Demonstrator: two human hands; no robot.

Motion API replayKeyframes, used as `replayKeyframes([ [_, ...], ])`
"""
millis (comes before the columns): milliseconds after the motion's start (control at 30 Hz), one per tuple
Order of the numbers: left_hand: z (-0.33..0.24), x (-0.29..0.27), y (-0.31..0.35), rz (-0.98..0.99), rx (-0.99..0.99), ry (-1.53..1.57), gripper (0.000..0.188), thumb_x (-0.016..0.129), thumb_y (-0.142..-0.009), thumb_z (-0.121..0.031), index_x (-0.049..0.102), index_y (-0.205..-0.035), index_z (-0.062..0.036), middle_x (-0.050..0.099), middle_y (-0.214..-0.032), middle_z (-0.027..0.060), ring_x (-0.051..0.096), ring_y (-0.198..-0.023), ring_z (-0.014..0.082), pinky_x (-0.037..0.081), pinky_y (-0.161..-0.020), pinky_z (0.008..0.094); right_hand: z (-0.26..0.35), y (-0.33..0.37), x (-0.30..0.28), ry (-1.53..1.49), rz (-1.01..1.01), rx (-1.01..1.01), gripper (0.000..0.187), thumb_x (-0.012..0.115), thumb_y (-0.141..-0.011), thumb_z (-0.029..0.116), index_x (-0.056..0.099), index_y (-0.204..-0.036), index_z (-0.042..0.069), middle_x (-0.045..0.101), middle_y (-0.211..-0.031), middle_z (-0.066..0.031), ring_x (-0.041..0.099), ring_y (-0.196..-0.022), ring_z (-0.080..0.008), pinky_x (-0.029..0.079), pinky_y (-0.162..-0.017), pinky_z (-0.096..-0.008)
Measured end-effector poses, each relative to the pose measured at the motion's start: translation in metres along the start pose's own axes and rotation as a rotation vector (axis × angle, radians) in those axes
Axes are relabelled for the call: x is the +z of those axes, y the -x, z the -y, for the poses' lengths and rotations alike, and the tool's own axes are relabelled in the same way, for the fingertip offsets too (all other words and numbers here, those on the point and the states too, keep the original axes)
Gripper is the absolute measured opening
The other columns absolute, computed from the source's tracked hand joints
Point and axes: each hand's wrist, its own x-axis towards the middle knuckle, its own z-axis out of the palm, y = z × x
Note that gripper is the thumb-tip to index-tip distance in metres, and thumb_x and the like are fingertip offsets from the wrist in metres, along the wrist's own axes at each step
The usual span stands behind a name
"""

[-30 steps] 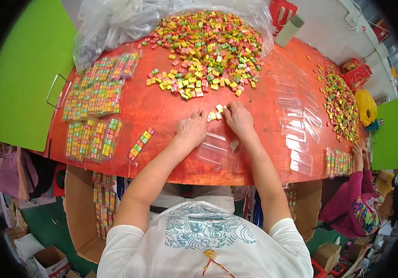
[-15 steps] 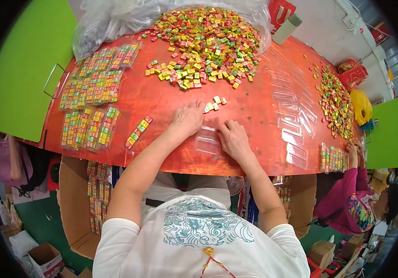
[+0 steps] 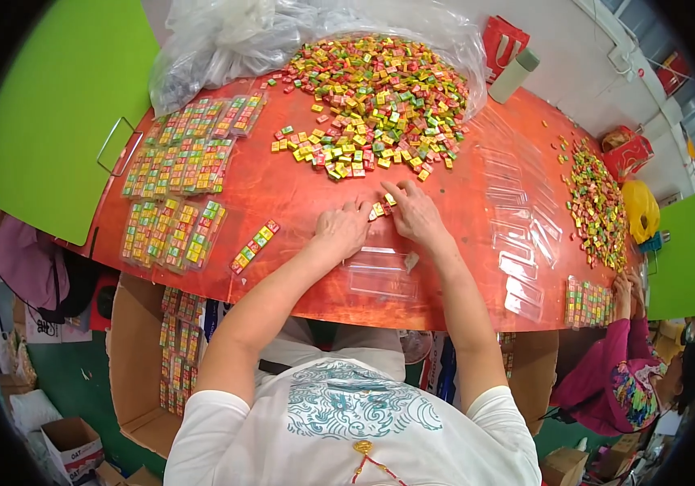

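Observation:
A short row of small wrapped blocks (image 3: 382, 206), yellow, red and white, lies on the red table between my two hands. At the row's left end, my left hand (image 3: 344, 228) has its fingers bent and together, with the tips against the blocks. My right hand (image 3: 418, 215) closes on the right end, its index finger and thumb at the blocks; parts of the row are hidden under these fingers. Nearer to me lies a clear plastic tray (image 3: 381, 279), flat on the table. A filled strip of colored blocks (image 3: 255, 247) rests to the left.
A large heap of blocks (image 3: 388, 97) spreads ahead, before a clear plastic bag (image 3: 226, 49). Filled packs (image 3: 177, 162) are stacked at left. Clear trays (image 3: 517, 235) lie at right. A green bottle (image 3: 514, 77) stands behind. A co-worker's hands (image 3: 629, 293) hold a pack at far right.
My right hand has left the clear tray and moved up and inward to the row of blocks. The left hand stays by the row's left end. The whole view has shifted slightly.

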Motion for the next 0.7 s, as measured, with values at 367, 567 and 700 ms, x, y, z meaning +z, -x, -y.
replayKeyframes([
  [367,-0.003,0.006,-0.004,-0.004,-0.005,-0.042,0.045,0.057,-0.097,-0.035,0.046,-0.131,-0.008,0.063,-0.105,0.0255,0.071,-0.072,0.0395,0.057,-0.058,0.0502,-0.011,0.003,0.007,-0.026,0.094,0.097,0.031,0.068,-0.087,0.022,0.064,-0.116,0.013,0.059,-0.105,-0.018,0.065,-0.085,-0.0414,0.055,-0.073,-0.0495],
  [567,-0.001,0.008,0.0,-0.049,0.003,-0.035,0.04,0.057,-0.097,-0.034,0.047,-0.126,-0.0076,0.064,-0.1,0.0244,0.071,-0.07,0.0387,0.057,-0.056,0.049,-0.006,0.01,-0.007,-0.069,0.089,0.138,0.049,0.071,-0.085,0.023,0.057,-0.132,0.017,0.058,-0.112,-0.0169,0.065,-0.096,-0.0395,0.055,-0.08,-0.0487],
  [700,-0.003,0.008,-0.002,-0.049,0.007,-0.044,0.037,0.056,-0.097,-0.032,0.048,-0.124,-0.0076,0.065,-0.096,0.0241,0.071,-0.07,0.0383,0.057,-0.056,0.0485,-0.018,0.014,-0.002,-0.107,0.073,0.091,0.053,0.071,-0.085,0.022,0.056,-0.135,0.018,0.057,-0.114,-0.0163,0.065,-0.099,-0.0385,0.055,-0.082,-0.0483],
])
